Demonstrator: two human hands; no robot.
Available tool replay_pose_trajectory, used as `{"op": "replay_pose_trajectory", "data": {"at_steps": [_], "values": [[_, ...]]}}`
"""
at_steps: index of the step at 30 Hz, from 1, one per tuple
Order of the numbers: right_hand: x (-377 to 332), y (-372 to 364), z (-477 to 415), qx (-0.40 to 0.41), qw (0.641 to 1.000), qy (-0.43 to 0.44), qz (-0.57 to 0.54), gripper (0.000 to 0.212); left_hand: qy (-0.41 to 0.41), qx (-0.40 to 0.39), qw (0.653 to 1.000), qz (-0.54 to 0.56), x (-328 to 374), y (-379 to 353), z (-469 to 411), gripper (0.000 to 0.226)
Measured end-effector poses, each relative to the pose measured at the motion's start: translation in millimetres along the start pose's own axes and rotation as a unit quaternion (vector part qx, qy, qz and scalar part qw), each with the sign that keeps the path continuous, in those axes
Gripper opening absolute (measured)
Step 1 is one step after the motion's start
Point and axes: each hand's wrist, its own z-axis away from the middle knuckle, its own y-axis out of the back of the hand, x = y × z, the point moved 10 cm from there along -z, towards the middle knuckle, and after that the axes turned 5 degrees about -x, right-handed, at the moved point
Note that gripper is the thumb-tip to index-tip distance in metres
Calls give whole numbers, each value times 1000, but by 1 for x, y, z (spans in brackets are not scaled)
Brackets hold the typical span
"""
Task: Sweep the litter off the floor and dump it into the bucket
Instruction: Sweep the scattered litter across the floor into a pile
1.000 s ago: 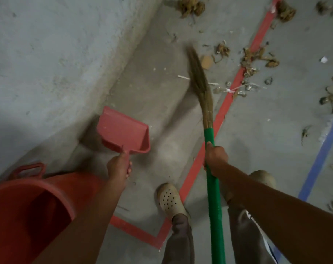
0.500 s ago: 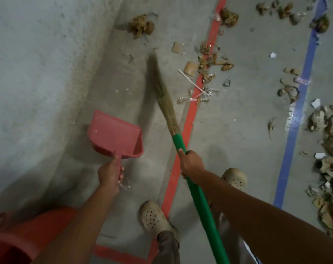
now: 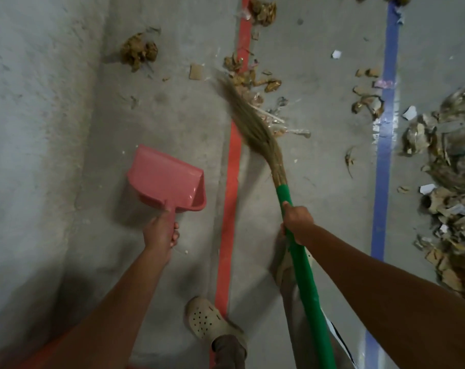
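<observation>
Head-worn view, steeply downward over the floor point(image 3: 324, 214)

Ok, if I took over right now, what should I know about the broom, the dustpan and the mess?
Left grip holds the pink dustpan by its handle; the pan looks empty.
Right grip holds the broom by its green handle, bristles at the litter by the red line.
A bigger pile lies right of the blue line.
Bucket: not clearly in view.
Done: nothing collected yet. Left: sweep it together, scoop it, dump it in the bucket.
</observation>
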Motion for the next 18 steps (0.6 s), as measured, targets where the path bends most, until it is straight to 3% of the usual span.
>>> {"op": "replay_pose_trajectory", "data": {"at_steps": [3, 6, 9, 12, 18], "values": [[4, 35, -6, 22, 987, -24, -155, 42, -11, -1, 1000, -21, 22, -26, 6, 46], [6, 64, -1, 51, 945, -53, -318, 38, -24, -15, 999, -40, 43, -51, 13, 50], [-1, 91, 10, 81, 906, -50, -412, 38, -34, -34, 998, -49, 61, -71, 20, 49], [-8, 111, 21, 98, 902, -24, -420, 41, -36, -44, 996, -62, 76, -90, 27, 43], [-25, 128, 32, 77, 943, 45, -321, 42, -52, -52, 992, -98, 104, -136, 36, 36]]}}
